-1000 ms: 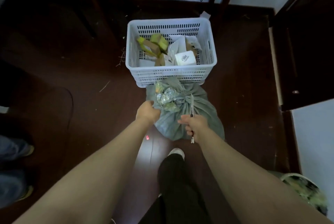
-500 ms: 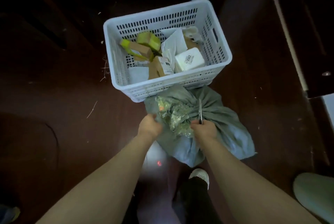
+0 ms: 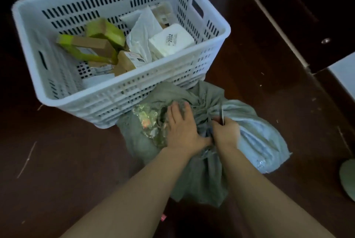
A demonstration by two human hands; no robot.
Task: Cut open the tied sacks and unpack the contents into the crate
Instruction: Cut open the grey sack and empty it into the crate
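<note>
The grey-green sack [image 3: 203,178] lies on the dark wooden floor [image 3: 249,68], touching the near wall of the white slatted crate [image 3: 123,84]. The left hand [image 3: 182,128] rests on its gathered neck, fingers straight, gripping nothing. Just beside it, the right hand [image 3: 226,132] has its fingers curled round a slim utility knife [image 3: 222,115], blade pointing up. In the crate, a white box [image 3: 171,42] is marked 2002.

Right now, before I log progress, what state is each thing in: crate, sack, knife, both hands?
Crate: upright on the floor, partly filled with parcels.
Sack: on the floor against the crate, neck bunched, apparently not yet cut open.
Left hand: flat on the sack, fingers straight.
Right hand: curled round the knife.
Knife: blade pointing up, beside the sack's bunched neck.
</note>
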